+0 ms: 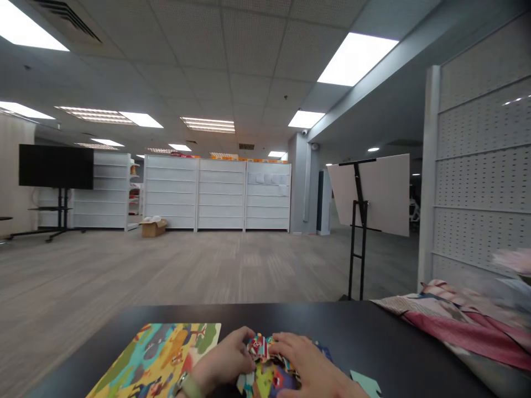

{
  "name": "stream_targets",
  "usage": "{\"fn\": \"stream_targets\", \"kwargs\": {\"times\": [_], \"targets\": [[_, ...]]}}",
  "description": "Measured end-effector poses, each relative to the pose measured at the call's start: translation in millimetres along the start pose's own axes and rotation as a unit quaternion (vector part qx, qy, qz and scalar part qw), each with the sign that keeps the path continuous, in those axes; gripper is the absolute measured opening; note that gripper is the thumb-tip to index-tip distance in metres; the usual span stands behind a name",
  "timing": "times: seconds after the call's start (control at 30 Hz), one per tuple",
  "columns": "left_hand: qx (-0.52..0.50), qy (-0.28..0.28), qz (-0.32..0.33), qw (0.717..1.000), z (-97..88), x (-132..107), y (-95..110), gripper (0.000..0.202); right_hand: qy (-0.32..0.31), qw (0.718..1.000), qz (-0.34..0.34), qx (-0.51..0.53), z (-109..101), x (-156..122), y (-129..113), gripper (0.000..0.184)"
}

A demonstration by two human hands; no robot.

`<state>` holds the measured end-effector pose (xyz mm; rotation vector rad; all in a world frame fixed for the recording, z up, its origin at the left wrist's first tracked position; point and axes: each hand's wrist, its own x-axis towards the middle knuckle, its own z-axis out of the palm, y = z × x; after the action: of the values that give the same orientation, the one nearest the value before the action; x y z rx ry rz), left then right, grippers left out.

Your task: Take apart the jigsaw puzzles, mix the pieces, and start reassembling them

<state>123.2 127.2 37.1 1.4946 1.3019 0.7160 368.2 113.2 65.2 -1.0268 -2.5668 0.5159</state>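
Dark tabletop (373, 337) carried a colourful puzzle board (161, 359) at left; left hand (224, 362) and right hand (309, 365) curled fingers around joined puzzle pieces (260, 349), seemingly to stop them scattering.

Left hand (226, 360), right hand (306, 360), puzzle pieces (259, 348)

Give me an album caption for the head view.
Left hand and right hand rest on colourful puzzle pieces on a black table beside a picture board.
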Motion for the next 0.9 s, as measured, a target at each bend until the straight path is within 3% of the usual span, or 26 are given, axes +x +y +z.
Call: {"fn": "stream_targets", "kwargs": {"times": [0.27, 0.33, 0.47, 0.53, 0.67, 0.77, 0.83, 0.9], "targets": [[-0.019, -0.048, 0.066, 0.996, -32.4, -14, 10, 0.055, 0.025, 0.999, -0.009, 0.043, -5, -3, 10, 0.060], [-0.026, -0.040, 0.101, 0.994, -28.5, -12, 14, 0.052, 0.033, 0.998, -0.013, 0.043, -2, -3, 10, 0.064], [-0.030, 0.020, 0.166, 0.986, -1.6, 0, 15, 0.045, 0.039, 0.997, -0.048, 0.034, 6, 1, 7, 0.085], [-0.017, 0.032, 0.186, 0.982, 5.8, 3, 13, 0.037, 0.043, 0.997, -0.064, 0.027, 9, 3, 7, 0.084], [-0.010, 0.056, 0.211, 0.976, -11.9, 4, 12, 0.038, 0.048, 0.996, -0.070, 0.023, 12, 4, 7, 0.068], [-0.028, 0.112, 0.224, 0.968, -25.3, 5, 12, 0.050, 0.046, 0.997, -0.056, 0.027, 12, 3, 6, 0.081], [-0.025, 0.133, 0.226, 0.965, -18.6, 8, 12, 0.052, 0.062, 0.997, -0.029, 0.041, 11, 2, 3, 0.085], [-0.007, 0.137, 0.227, 0.964, -2.5, 11, 12, 0.048, 0.092, 0.995, -0.004, 0.049, 9, 2, 0, 0.073]]}}
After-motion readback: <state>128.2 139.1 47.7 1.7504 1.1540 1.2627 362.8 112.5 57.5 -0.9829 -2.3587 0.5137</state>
